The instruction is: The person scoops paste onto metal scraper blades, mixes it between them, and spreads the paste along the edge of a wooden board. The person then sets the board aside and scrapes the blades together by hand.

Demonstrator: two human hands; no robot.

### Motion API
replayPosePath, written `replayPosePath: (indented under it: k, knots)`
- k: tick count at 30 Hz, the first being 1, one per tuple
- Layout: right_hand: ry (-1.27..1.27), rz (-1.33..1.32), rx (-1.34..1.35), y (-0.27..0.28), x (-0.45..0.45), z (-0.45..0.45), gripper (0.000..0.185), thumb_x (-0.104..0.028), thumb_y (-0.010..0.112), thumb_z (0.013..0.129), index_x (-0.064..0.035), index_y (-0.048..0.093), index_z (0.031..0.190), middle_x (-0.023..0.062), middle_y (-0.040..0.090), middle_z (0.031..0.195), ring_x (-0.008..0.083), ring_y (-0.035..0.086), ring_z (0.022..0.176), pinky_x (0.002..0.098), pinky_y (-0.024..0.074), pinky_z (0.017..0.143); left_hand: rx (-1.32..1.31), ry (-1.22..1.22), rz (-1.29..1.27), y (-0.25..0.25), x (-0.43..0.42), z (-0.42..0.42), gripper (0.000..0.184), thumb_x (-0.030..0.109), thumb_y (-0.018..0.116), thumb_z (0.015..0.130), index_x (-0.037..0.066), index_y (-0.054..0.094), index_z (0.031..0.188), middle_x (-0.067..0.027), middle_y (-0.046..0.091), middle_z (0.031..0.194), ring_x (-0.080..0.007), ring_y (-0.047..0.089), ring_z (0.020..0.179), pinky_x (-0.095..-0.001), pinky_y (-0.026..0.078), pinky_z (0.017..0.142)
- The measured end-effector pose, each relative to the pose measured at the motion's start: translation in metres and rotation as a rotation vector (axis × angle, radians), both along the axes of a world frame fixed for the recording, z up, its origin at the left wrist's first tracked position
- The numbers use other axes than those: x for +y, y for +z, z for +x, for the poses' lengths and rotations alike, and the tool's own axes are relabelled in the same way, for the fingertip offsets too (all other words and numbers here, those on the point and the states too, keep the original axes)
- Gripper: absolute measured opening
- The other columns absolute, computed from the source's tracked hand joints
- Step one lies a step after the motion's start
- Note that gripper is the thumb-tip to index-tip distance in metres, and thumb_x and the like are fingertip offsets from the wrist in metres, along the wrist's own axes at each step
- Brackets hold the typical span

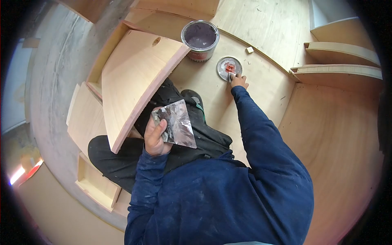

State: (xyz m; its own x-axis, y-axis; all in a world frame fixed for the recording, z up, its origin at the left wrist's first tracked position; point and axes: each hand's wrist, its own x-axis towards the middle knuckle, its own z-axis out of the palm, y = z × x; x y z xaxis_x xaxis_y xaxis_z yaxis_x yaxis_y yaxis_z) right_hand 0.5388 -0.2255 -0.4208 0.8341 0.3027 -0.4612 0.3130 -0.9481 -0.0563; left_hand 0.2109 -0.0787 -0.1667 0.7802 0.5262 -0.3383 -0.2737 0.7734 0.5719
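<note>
My left hand (155,138) is closed on a broad, flat metal filling knife (178,124) smeared with grey and white filler, held above my lap. My right arm reaches forward, and my right hand (239,81) is at the near edge of a round tin lid (221,72). Its fingers are closed on a small scraper (231,76), mostly hidden by the hand, with the tip over the lid. Red paste (230,67) lies on the lid among greyish smears. Just left of the lid stands an open tin (200,40), coated inside with grey-purple residue.
A curved plywood panel (134,69) rises on my left, close to my knee. Small wood offcuts (249,50) lie beyond the lid on the plywood base. Curved wooden ribs (339,71) stand at the right. A wooden frame (96,183) lies at lower left.
</note>
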Motion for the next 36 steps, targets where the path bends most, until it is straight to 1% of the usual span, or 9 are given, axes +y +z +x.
replayPosePath:
  k: [14,16,18,19,22,24,28,30,36]
  knots:
    - [0.052,-0.046,0.000,-0.015,-0.004,0.006,0.038,-0.021,0.052,0.094,-0.0362,0.065,0.126,-0.0003,0.055,0.138,0.0276,0.049,0.126,0.0568,0.0419,0.098,-0.034,-0.005,-0.105,-0.007,0.003,0.000,0.033,0.007,0.051,0.098,0.001,0.045,0.129,-0.0154,0.061,0.120,-0.0254,0.062,0.111,-0.0400,0.049,0.099]
    - [0.223,0.558,0.074,-0.008,-0.015,0.020,0.049,-0.008,0.053,0.086,-0.0283,0.065,0.129,0.0094,0.062,0.131,0.0352,0.061,0.112,0.0574,0.0466,0.094,-0.039,0.023,-0.109,0.007,0.002,0.007,0.033,0.006,0.050,0.099,0.001,0.045,0.131,-0.0149,0.060,0.122,-0.0253,0.061,0.113,-0.0404,0.048,0.101]
    - [-0.412,0.873,0.642,-0.035,-0.028,0.034,0.059,0.001,0.049,0.083,-0.0204,0.057,0.137,0.0119,0.066,0.122,0.0358,0.066,0.108,0.0517,0.0575,0.077,0.135,0.018,-0.101,0.020,0.001,0.016,0.033,0.005,0.048,0.100,0.001,0.044,0.132,-0.0140,0.060,0.124,-0.0250,0.061,0.113,-0.0406,0.048,0.101]
    - [-0.775,1.009,0.831,0.079,0.004,0.004,0.063,0.005,0.048,0.085,-0.0173,0.048,0.144,0.0121,0.061,0.128,0.0361,0.062,0.114,0.0535,0.0599,0.074,0.116,0.023,-0.059,0.024,-0.002,0.022,0.033,0.005,0.048,0.100,0.001,0.044,0.133,-0.0130,0.060,0.123,-0.0236,0.061,0.112,-0.0398,0.049,0.100]
    - [-0.659,1.302,1.075,0.131,-0.017,-0.018,0.063,0.007,0.048,0.086,-0.0113,0.042,0.146,0.0172,0.055,0.135,0.0373,0.059,0.119,0.0604,0.0586,0.081,0.122,0.038,-0.015,0.038,-0.005,0.038,0.032,0.005,0.047,0.100,0.001,0.045,0.132,-0.0124,0.061,0.121,-0.0216,0.062,0.111,-0.0375,0.050,0.098]
    - [0.095,1.289,0.617,0.163,-0.021,-0.038,0.062,0.008,0.047,0.086,-0.0050,0.041,0.146,0.0213,0.051,0.137,0.0392,0.057,0.122,0.0621,0.0555,0.090,0.108,0.035,0.011,0.040,-0.005,0.047,0.031,0.005,0.047,0.100,0.000,0.046,0.131,-0.0119,0.061,0.120,-0.0199,0.062,0.109,-0.0358,0.052,0.094]
    - [-0.101,1.565,0.819,0.245,-0.026,-0.075,0.060,0.008,0.047,0.086,-0.0019,0.043,0.145,0.0231,0.051,0.137,0.0410,0.056,0.122,0.0576,0.0520,0.097,0.173,0.098,0.102,0.062,-0.002,0.055,0.032,0.004,0.046,0.100,0.000,0.045,0.132,-0.0107,0.061,0.120,-0.0198,0.064,0.106,-0.0365,0.054,0.091]
    - [0.321,1.464,0.625,0.276,-0.028,-0.082,0.055,0.010,0.043,0.087,0.0029,0.046,0.142,0.0234,0.050,0.138,0.0401,0.056,0.121,0.0506,0.0496,0.100,0.170,0.139,0.134,0.071,-0.004,0.057,0.039,0.016,0.052,0.099,0.002,0.048,0.135,-0.0096,0.061,0.118,-0.0194,0.060,0.106,-0.0341,0.047,0.092]
    - [0.882,1.207,-0.107,0.343,-0.001,-0.112,0.056,0.014,0.062,0.077,-0.0169,0.067,0.123,0.0228,0.055,0.125,0.0366,0.057,0.116,0.0451,0.0495,0.096,0.074,0.264,0.104,0.074,-0.014,0.047,0.045,0.010,0.054,0.096,0.002,0.046,0.140,-0.0113,0.061,0.124,-0.0205,0.061,0.108,-0.0346,0.048,0.094]
